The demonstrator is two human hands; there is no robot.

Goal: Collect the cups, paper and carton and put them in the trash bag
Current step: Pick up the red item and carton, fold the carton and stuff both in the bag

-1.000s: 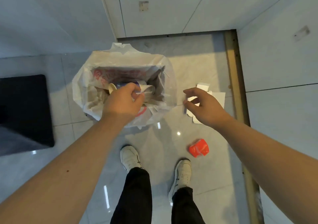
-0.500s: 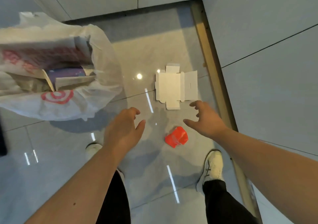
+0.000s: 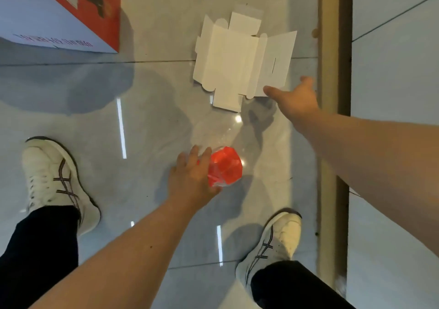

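Left hand (image 3: 192, 178), fingers spread, closes over the crumpled red cup (image 3: 224, 166) on the tiled floor (image 3: 142, 118); right hand (image 3: 295, 97), open, reaches the flattened white carton (image 3: 237, 59) nearer the threshold strip (image 3: 329, 142). Best: slide fingertips beneath the carton's edge.

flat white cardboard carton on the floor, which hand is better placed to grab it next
The right hand: its open fingers already reach the near edge of the flat white cardboard carton. The left hand is lower down, spread open at the crumpled red cup, away from the carton.
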